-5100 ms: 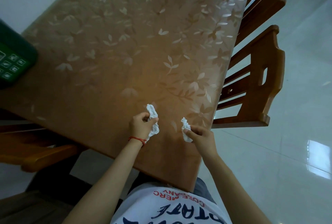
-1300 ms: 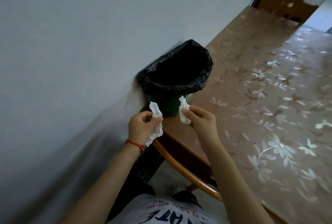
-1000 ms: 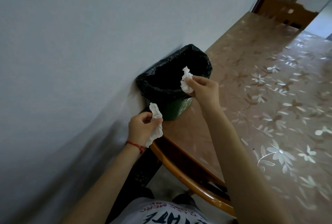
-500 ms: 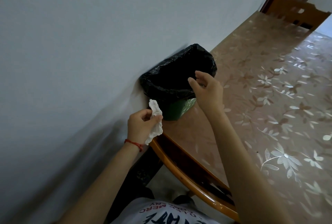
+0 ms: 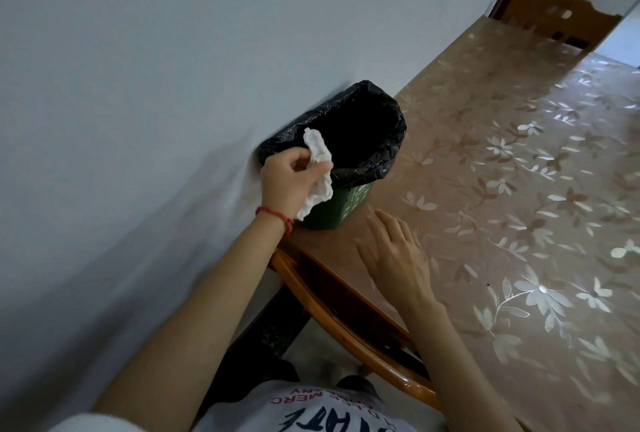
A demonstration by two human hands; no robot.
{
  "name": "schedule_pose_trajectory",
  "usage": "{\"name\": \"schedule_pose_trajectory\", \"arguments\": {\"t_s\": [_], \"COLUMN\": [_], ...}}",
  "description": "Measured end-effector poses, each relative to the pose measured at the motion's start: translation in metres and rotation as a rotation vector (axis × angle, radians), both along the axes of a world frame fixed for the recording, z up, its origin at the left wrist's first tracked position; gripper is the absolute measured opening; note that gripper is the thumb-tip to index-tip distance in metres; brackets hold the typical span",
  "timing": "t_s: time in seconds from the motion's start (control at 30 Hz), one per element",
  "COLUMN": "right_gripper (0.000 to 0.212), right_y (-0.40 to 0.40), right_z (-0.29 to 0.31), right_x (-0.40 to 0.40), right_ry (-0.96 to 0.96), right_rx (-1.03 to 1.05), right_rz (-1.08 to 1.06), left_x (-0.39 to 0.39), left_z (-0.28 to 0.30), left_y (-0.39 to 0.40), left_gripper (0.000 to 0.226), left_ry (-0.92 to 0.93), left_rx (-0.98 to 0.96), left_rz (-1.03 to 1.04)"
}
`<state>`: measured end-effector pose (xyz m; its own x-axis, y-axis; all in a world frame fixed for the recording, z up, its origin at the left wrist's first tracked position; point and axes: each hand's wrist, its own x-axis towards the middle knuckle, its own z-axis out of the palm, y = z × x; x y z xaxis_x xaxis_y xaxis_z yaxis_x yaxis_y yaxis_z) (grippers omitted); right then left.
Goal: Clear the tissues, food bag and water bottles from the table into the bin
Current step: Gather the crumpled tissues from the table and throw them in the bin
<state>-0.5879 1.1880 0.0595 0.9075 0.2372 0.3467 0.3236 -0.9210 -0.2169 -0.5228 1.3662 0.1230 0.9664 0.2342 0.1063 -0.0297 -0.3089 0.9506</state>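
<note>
Left hand (image 5: 287, 182) now pinches our crumpled tissue (image 5: 317, 172) over the bin's (image 5: 377, 168) rim; right hand (image 5: 394, 255), fingers loose and empty, has dropped its tissue and withdrawn over the surface (image 5: 502, 189).

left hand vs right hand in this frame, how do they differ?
The left hand is curled round a crumpled white tissue; the right hand holds nothing, fingers straight. The left hand is raised at the rim of the bin; the right hand lies low over the table, nearer the person. The left wrist wears a red string; the right wrist is bare. Both arms are bare.
</note>
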Motion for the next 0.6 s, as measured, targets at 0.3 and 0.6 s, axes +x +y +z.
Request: {"name": "schedule_pose_trajectory", "arguments": {"t_s": [0.3, 0.6], "right_gripper": [0.039, 0.038], "right_y": [-0.003, -0.005], "right_z": [-0.002, -0.007], "right_x": [-0.005, -0.011], "right_ry": [0.018, 0.031], "right_rx": [0.020, 0.032], "right_rz": [-0.005, 0.013], "left_x": [0.068, 0.021], "left_z": [0.017, 0.022], "left_y": [-0.009, -0.007], "left_gripper": [0.018, 0.037], "left_ry": [0.097, -0.024], "left_rx": [-0.076, 0.098], "left_rz": [0.028, -0.001]}}
